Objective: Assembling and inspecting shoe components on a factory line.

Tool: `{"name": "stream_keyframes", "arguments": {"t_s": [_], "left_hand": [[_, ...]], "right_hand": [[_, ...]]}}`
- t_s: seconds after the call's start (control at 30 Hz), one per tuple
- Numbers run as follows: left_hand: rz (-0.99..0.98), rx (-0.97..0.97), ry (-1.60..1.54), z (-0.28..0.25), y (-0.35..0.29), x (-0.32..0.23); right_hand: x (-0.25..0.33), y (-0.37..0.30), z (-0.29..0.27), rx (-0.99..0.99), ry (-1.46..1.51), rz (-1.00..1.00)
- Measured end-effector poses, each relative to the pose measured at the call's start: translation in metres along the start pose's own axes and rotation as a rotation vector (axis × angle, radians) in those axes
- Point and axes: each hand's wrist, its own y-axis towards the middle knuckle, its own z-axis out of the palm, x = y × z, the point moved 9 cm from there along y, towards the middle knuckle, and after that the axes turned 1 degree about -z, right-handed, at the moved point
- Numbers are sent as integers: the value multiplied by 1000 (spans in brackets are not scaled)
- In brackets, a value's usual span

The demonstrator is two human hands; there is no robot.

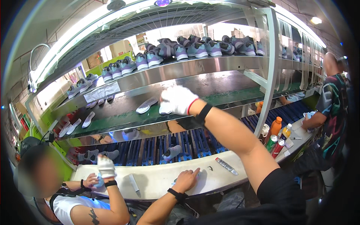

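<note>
Soles [88, 120], pale and loose, lay near the left front corner of the green belt [116, 123]. Below, we saw a co-worker's gloved hand [106, 167] raised above the white worktop's [150, 176] left end; the same person's bare hand [90, 181] held a light-blue thing [98, 182]. Next, a flat grey tool [134, 184] pointed toward the worktop's near edge. On the belt, by its front edge, another sole [147, 105] rested just left of our gloved right hand [178, 99], which reached over a white sole [164, 109], partly covering it. Its fingers were bent, but we could not tell whether they gripped. Underneath, a grey shoe [172, 153] sat on blue slats [146, 149]. Our bare left hand [186, 181] was at the worktop's near edge, index finger stretched rightward, the others curled; we could not tell whether they held anything. Farther right lay a slim tube [227, 165], then a green can [271, 142], an orange bottle [276, 126] and a red can [278, 148]. Another person [332, 101] stood at the worktop's right end.
</note>
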Motion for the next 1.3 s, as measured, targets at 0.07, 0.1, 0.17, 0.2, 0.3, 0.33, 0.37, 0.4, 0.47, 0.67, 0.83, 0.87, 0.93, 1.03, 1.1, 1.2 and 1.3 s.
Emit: {"name": "stream_keyframes", "arguments": {"t_s": [0.07,0.1,0.17,0.2,0.3,0.33,0.37,0.4,0.47,0.67,0.83,0.87,0.93,1.03,1.1,1.2,1.3], "left_hand": [[72,97,-83,-6,6,-15],[55,96,-92,-8,-1,-20],[224,-273,-448,-54,-8,-48],[218,-271,-455,-52,-12,-57],[345,-432,-614,-60,-30,-78],[343,-426,-624,-59,-33,-80],[345,-440,-623,-61,-39,-81],[353,-456,-617,-67,-43,-82],[350,-439,-596,-75,-51,-79],[250,-499,-460,-84,-81,-72],[-64,-412,-578,-63,-92,-52],[-187,-349,-689,-55,-96,-44],[-204,-555,-806,-55,-106,-37],[-154,-526,-935,-61,-94,-39],[-143,-457,-946,-68,-93,-46],[-45,-445,-885,-82,-91,-64],[-93,-402,-879,-74,-95,-69]], "right_hand": [[-11,-28,67,201,210,152],[-5,-41,84,254,212,233],[-12,-49,93,303,205,320],[-11,-52,93,313,240,333],[-19,-52,93,327,322,391],[-21,-55,91,298,300,387],[-23,-62,85,170,323,376],[-26,-72,89,173,321,383],[-35,-95,75,-97,271,358],[63,-201,-39,-510,144,-43],[61,-319,18,-171,1125,598],[69,-362,46,-99,1310,824],[101,-384,45,-204,1438,900],[138,-397,56,-282,1392,773],[159,-401,63,-162,1429,845],[173,-409,72,-191,1276,795],[180,-411,67,-323,1113,726]]}}
